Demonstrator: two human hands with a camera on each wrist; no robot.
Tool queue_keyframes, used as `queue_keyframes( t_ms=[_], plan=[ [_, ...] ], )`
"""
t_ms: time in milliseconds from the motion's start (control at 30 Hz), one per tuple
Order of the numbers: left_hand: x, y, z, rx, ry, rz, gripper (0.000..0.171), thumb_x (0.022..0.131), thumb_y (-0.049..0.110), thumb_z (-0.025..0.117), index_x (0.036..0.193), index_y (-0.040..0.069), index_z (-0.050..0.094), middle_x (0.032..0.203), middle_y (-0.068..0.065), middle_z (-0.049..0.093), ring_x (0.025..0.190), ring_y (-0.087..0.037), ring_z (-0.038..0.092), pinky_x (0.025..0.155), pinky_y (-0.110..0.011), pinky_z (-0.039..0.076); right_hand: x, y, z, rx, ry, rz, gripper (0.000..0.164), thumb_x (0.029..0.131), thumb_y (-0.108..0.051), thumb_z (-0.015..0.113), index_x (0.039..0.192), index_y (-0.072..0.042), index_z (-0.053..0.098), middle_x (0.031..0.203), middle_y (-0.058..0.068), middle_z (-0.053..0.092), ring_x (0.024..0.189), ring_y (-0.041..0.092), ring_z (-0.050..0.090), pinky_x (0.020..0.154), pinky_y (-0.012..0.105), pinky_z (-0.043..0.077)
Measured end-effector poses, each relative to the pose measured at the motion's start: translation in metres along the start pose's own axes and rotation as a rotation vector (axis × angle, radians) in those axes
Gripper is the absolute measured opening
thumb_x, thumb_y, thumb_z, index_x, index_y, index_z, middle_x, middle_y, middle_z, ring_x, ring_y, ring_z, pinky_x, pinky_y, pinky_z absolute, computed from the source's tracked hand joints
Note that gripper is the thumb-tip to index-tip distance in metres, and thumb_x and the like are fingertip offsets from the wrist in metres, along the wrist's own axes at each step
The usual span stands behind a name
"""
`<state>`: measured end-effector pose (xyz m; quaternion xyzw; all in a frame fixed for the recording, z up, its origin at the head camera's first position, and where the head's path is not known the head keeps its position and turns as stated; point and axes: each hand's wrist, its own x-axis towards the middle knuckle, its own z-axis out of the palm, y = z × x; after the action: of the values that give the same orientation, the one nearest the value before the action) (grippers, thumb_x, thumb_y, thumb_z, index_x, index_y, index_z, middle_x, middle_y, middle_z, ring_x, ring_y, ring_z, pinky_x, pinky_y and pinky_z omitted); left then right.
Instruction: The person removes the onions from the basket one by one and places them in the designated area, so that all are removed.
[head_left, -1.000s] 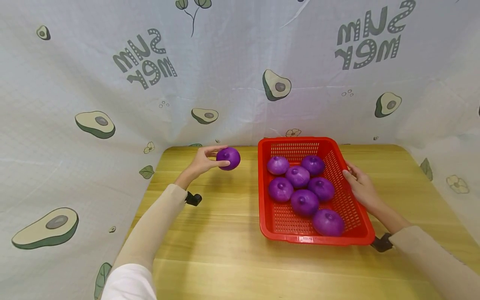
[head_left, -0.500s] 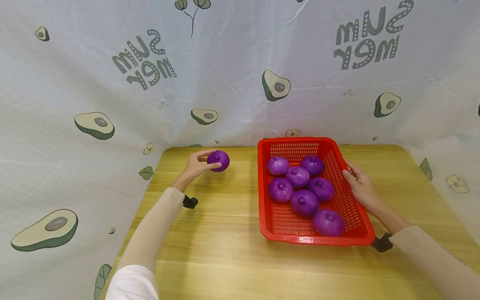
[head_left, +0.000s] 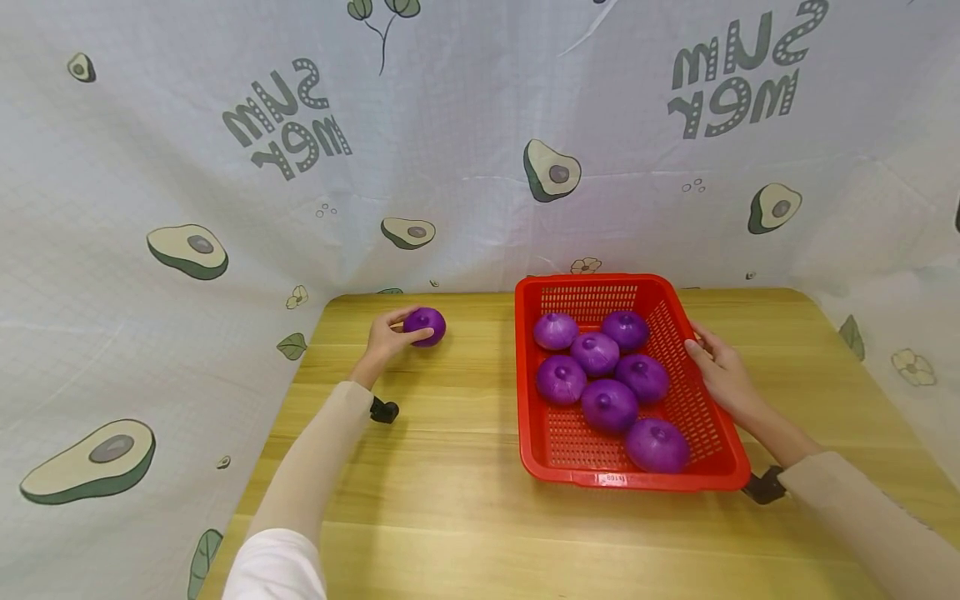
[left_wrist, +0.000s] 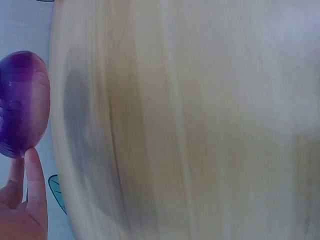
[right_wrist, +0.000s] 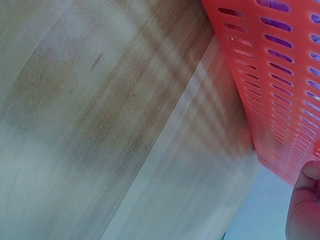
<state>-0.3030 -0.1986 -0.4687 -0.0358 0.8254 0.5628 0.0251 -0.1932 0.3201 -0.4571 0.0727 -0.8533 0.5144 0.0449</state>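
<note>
Leftward and slightly nearer than a second ago, the purple onion (head_left: 431, 322) is at the far left of the wooden table (head_left: 435, 492); whether it touches the wood I cannot tell. It lies right of the left hand (head_left: 385, 338), the nearer one, whose thumb and fingers pinch it, spread no wider than its body. From above it looks round, without a clear long axis. Well to the right, seven similar onions (head_left: 595, 354) lie in the red basket (head_left: 528, 400), whose right rim the right hand (head_left: 723, 379) grips.

Avocado-print cloth (head_left: 465, 158) bhnd wd tbl (head_left: 442, 483).
</note>
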Motion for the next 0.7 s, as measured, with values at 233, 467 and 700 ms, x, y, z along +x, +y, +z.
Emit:
queue_keyframes(
  t_ms=[233,467,700],
  plan=[
    [0.002,-0.006,0.002,-0.001,0.047,-0.041,0.059,0.082,0.021,0.085,0.136,0.012,0.063,0.139,-0.015,0.057,0.124,-0.036,0.052,0.105,-0.045,0.044,0.0,-0.001,0.0,0.006,0.011,-0.002,0.056,0.11,-0.02,0.037,0.153,0.011,0.019,0.105,0.02,0.05,0.081,-0.003,0.062,0.062,0.021,0.057],
    [0.002,-0.012,0.003,0.065,0.05,-0.04,0.059,0.082,0.022,0.085,0.136,0.011,0.063,0.139,-0.015,0.057,0.124,-0.036,0.052,0.104,-0.045,0.045,0.0,-0.002,0.0,0.016,0.012,-0.001,0.056,0.11,-0.02,0.038,0.153,0.011,0.019,0.102,0.018,0.049,0.08,-0.002,0.062,0.062,0.021,0.057],
    [0.004,-0.013,0.003,0.073,0.03,-0.047,0.061,0.084,0.022,0.083,0.139,0.009,0.06,0.142,-0.017,0.054,0.127,-0.036,0.051,0.106,-0.045,0.043,0.0,-0.004,-0.001,0.017,0.005,0.007,0.057,0.11,-0.021,0.037,0.153,0.011,0.018,0.103,0.02,0.049,0.08,-0.002,0.062,0.061,0.022,0.057]
  ],
)
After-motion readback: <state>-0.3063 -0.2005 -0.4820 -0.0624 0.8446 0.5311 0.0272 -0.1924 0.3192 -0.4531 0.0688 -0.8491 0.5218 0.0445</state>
